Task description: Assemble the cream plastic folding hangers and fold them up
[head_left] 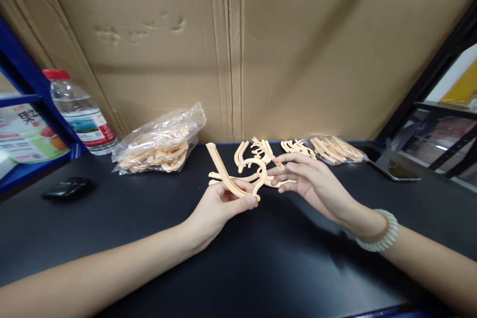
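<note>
The thin cream plastic hanger piece [230, 179], held just above the black table [261, 268] in front of the small loose pile of cream plastic pieces [253, 155], may snap or slip, I think, because it is narrow and pinched only near one end. The left hand [219, 206] is closed around it, while the right hand [305, 179] is half open, its fingertips [274, 171] touching the curved hook end.

Both forearms reach inward; left hand [219, 203] pinches with curled fingers, right hand [305, 179] loosely extended.
</note>
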`<state>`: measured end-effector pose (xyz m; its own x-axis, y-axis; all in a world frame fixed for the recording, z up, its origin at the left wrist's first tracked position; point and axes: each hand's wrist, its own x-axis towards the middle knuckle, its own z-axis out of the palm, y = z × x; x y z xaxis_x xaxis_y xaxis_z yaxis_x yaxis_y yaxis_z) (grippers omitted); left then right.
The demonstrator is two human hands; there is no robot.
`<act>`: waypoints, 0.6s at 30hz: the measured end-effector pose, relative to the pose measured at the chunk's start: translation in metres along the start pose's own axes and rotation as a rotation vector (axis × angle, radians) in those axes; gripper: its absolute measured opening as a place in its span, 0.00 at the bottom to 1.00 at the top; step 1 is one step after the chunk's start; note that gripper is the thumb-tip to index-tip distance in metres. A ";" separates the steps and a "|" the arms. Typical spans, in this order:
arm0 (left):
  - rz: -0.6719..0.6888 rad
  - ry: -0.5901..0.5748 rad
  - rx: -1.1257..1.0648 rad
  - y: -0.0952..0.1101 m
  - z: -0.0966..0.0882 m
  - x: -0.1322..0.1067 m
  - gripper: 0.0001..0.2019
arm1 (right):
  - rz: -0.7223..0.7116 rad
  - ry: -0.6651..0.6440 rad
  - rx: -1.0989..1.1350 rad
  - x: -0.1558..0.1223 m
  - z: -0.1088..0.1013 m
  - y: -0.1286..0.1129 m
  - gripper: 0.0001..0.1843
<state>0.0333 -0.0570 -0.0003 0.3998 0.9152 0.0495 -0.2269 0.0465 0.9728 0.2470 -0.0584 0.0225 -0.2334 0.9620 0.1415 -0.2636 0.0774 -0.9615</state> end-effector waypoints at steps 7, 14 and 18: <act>0.014 -0.057 0.058 -0.003 -0.003 0.002 0.08 | 0.094 -0.024 0.055 -0.004 0.005 0.015 0.10; 0.017 -0.075 0.078 -0.002 0.000 0.003 0.08 | 0.104 -0.111 -0.020 -0.004 0.011 0.021 0.18; 0.030 -0.081 0.102 0.000 0.001 0.002 0.07 | 0.029 -0.118 -0.110 -0.002 0.009 0.023 0.12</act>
<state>0.0348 -0.0557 0.0002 0.4653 0.8803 0.0931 -0.1501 -0.0252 0.9883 0.2331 -0.0606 0.0020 -0.3494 0.9274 0.1339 -0.1531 0.0845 -0.9846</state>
